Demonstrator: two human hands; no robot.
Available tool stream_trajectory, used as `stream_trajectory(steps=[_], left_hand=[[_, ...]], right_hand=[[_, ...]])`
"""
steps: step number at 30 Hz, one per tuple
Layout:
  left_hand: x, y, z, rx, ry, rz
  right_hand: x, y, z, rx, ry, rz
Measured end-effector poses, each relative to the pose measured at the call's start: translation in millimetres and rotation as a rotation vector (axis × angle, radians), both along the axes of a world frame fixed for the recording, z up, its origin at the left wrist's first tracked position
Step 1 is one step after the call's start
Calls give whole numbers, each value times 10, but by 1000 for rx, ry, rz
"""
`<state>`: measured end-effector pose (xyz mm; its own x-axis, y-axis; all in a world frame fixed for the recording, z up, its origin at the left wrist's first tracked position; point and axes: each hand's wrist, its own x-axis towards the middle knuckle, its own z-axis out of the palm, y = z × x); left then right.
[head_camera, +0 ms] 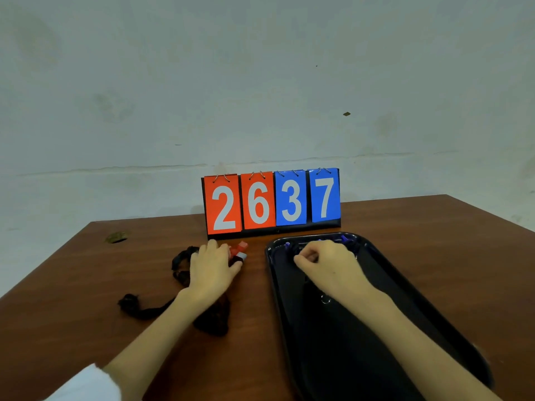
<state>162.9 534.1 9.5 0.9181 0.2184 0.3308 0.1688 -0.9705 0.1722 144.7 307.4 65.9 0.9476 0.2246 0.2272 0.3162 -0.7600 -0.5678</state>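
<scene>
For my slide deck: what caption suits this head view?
Left hand over red-and-white pieces; right hand pinches a dark item in a black tray, scoreboard reading 2637.

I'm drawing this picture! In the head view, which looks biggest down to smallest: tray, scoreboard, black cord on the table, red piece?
1. tray, though being nearest the camera helps it
2. scoreboard
3. cord, partly hidden under the arm
4. red piece

The right grip (324, 264) hides most of the dark item (291, 250) it pinches; the black tray (399, 279) runs off-frame.
</scene>
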Motion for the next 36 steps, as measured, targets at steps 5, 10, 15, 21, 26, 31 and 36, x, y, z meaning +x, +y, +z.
stream_trajectory(steps=[5,10,15,21,26,31,36], left_hand=[[-27,-23,1,29,-56,-55],[-190,-225,368,-504,-211,-292],[-407,-602,521,-456,-211,-472],[-334,-458,650,-948,162,-504],[-234,-14,640,-1198,489,-447],[-126,357,623,-1432,367,-305],[-59,577,522,-1230,299,-87]], right_hand=[[48,277,-55,60,-14,40],[6,270,-39,356,92,95],[-26,236,2,752,402,142],[15,133,115,1426,611,164],[73,35,143,1660,667,139],[117,-39,144,1195,261,-21],[112,-45,105,847,-80,-97]])
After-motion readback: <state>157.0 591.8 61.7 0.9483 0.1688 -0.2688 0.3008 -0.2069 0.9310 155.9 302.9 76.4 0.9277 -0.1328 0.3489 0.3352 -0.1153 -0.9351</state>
